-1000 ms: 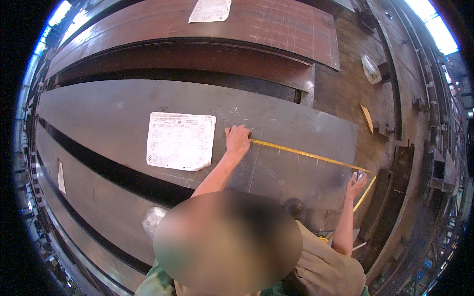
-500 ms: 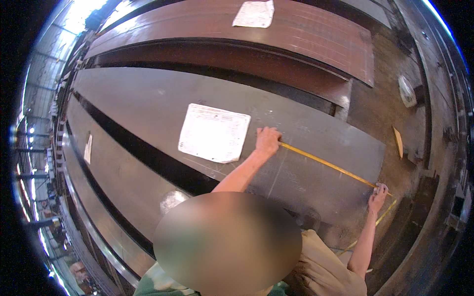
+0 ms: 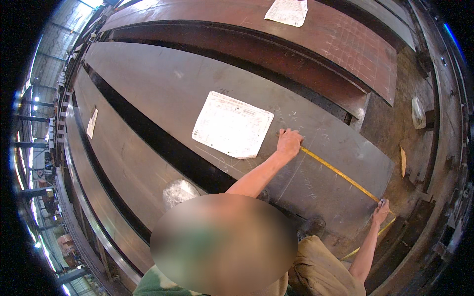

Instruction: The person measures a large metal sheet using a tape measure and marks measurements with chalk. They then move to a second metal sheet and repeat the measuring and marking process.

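Note:
A yellow tape measure blade (image 3: 340, 173) is stretched over a long grey steel beam face (image 3: 163, 93). My left hand (image 3: 289, 143) is closed on one end of the blade, resting on the steel just right of a white printed sheet (image 3: 233, 125). At the beam's right end, my right hand (image 3: 381, 211) pinches the blade near the edge. Beyond that hand the tape bends and hangs down toward my leg. Faint chalk lines and marks show on the steel around the left hand.
A reddish-brown beam (image 3: 340, 47) lies farther off, with another paper (image 3: 287, 12) on it. More grey beams (image 3: 123, 158) run along the left, dark gaps between them. On the floor at right are a plastic bag (image 3: 418, 113) and a wood piece (image 3: 403, 161).
The whole view has shifted and turned a little, so the beams and sheet appear displaced. Both hands keep hold of the tape at about the same places on the beam.

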A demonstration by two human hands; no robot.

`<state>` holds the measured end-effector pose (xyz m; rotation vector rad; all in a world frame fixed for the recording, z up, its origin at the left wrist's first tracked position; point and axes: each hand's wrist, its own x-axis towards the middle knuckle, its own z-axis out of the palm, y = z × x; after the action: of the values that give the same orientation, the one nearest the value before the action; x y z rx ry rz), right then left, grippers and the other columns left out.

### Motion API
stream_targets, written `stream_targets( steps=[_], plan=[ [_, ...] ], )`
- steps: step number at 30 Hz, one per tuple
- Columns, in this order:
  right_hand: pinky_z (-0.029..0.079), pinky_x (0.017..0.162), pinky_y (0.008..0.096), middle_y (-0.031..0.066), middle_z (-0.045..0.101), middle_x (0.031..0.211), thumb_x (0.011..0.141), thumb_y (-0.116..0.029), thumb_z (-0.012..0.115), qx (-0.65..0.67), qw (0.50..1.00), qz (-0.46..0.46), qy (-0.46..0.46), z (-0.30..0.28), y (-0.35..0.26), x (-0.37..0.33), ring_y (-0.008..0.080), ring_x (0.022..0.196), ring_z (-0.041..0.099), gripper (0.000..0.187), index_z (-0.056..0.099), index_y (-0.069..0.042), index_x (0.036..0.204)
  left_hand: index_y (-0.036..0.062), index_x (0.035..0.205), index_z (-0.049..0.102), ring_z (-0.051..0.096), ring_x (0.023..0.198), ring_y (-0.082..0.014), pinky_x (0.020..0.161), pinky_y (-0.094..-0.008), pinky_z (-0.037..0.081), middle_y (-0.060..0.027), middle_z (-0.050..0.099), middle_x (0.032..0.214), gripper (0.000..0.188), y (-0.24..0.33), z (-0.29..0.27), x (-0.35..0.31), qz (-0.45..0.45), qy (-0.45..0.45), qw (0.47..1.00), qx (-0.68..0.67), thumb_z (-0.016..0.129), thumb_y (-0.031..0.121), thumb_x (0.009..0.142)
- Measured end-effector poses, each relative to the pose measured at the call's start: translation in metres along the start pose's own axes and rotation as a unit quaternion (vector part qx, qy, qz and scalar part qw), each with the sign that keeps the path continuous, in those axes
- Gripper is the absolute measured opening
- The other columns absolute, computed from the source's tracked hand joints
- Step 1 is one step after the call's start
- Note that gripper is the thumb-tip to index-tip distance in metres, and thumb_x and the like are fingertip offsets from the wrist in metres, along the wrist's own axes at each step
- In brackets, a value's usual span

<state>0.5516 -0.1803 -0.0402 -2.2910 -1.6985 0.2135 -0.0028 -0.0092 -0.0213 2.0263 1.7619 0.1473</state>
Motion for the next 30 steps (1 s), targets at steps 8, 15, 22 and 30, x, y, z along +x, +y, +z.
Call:
stream_targets(
  steps=[8, 15, 22, 30],
  plan=[
    [0.046, 0.076, 0.0450, 0.0197, 0.060, 0.093, 0.095, -0.003, 0.052, 0.031, 0.996, 0.079, -0.020, 0.010, -0.023, -0.007, 0.0408, 0.089, 0.058, 0.008, 0.055, -0.002, 0.102, 0.0152, 0.080, 0.074, 0.058, 0.102, -0.0284, 0.095, -0.0471, 0.037, -0.0068, 0.066, 0.095, 0.019, -0.004, -0.001, -0.009, -0.005, 0.030, 0.999, -0.018, 0.056, 0.013, 0.086],
    [0.045, 0.078, 0.0463, 0.0207, 0.060, 0.094, 0.097, -0.008, 0.051, -0.049, 0.999, 0.012, 0.011, -0.016, -0.002, 0.005, 0.0431, 0.090, 0.057, 0.008, 0.054, -0.001, 0.102, 0.0163, 0.079, 0.075, 0.059, 0.100, -0.0279, 0.095, -0.0470, 0.037, -0.0066, 0.066, 0.093, 0.020, 0.015, 0.001, 0.004, 0.007, 0.055, 0.998, -0.037, 0.057, 0.014, 0.086],
    [0.045, 0.084, 0.0469, 0.0223, 0.063, 0.103, 0.097, -0.011, 0.054, -0.025, 0.999, 0.033, -0.013, -0.005, -0.006, -0.002, 0.0438, 0.098, 0.059, 0.017, 0.057, -0.001, 0.110, 0.0176, 0.089, 0.075, 0.059, 0.103, -0.0284, 0.093, -0.0485, 0.040, -0.0049, 0.066, 0.098, 0.012, 0.006, 0.000, 0.001, 0.008, 0.025, 1.000, -0.002, 0.075, 0.022, 0.078],
    [0.047, 0.089, 0.0473, 0.0226, 0.063, 0.110, 0.096, -0.014, 0.055, -0.059, 0.998, 0.014, 0.004, -0.013, 0.074, 0.014, 0.0440, 0.105, 0.058, 0.029, 0.057, 0.003, 0.120, 0.0171, 0.083, 0.075, 0.059, 0.104, -0.0276, 0.093, -0.0473, 0.038, -0.0049, 0.067, 0.097, 0.011, 0.027, -0.006, 0.014, 0.019, 0.031, 0.999, -0.026, 0.064, 0.017, 0.083]
  ],
)
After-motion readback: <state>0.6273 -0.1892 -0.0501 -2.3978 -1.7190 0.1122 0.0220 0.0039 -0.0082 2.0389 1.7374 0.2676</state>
